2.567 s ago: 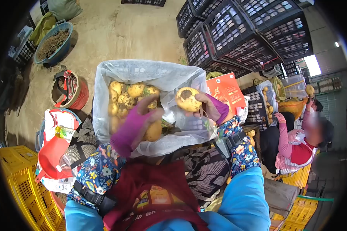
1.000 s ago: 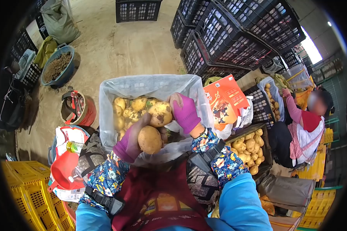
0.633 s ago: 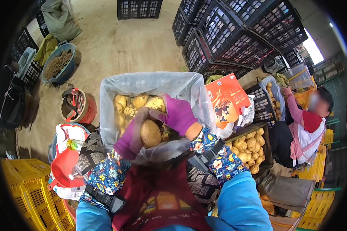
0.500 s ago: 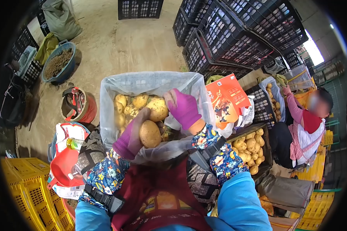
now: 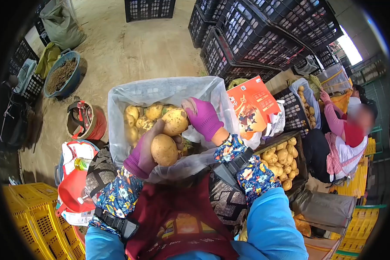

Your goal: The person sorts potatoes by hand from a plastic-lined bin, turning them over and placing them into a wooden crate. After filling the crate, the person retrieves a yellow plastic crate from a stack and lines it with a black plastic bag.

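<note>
Over a crate lined with translucent white plastic sheeting, a worker's left hand, in a purple knit glove, cups a large tan oval potato in its palm, with the thumb riding up one side. The right hand, gloved the same, closes its fingers over the far end of a paler, mud-flecked potato held just above the first. Whether the two potatoes touch cannot be told.

Both hang over the near part of the crate, above a heap of yellow potatoes lying against its far wall.

The weaker hold looks to be the right one. Only the fingertips wrap the tuber, and a smooth skin on knit fabric could slide free and bruise on the heap below. The left potato sits more than it is gripped, so a tilt of the wrist could roll it over the sagging near edge of the sheeting and onto the worker's lap.

An orange printed cardboard carton leans just beside the crate on the right. Near it stands a black plastic lattice crate, where a co-worker in a pink sleeve is reaching. A red bucket stands to the left on the dirt floor.
</note>
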A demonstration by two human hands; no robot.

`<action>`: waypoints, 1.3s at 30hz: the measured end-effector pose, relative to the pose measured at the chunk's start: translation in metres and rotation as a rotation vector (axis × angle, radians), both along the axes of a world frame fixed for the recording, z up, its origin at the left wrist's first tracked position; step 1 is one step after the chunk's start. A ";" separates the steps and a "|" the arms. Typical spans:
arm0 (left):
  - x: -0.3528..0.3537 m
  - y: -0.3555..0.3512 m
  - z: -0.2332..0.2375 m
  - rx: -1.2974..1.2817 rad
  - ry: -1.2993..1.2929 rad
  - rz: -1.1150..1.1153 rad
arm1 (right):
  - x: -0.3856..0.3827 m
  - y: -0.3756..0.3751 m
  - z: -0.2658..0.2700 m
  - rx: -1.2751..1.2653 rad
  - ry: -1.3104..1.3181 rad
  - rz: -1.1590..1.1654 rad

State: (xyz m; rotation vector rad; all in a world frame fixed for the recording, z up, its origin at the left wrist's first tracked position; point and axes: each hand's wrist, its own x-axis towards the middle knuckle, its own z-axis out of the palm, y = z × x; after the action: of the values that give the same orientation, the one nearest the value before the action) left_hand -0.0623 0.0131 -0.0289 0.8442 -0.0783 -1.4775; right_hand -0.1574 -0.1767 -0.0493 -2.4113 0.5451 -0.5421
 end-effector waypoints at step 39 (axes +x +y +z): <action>-0.004 -0.003 0.018 -0.078 -0.203 0.185 | -0.001 0.005 0.032 0.714 -0.245 0.121</action>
State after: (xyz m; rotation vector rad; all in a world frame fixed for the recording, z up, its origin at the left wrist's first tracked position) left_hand -0.0662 0.0099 -0.0111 0.9115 -0.2029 -1.2054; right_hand -0.1584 -0.1719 -0.0178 -1.6616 0.3934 -0.4780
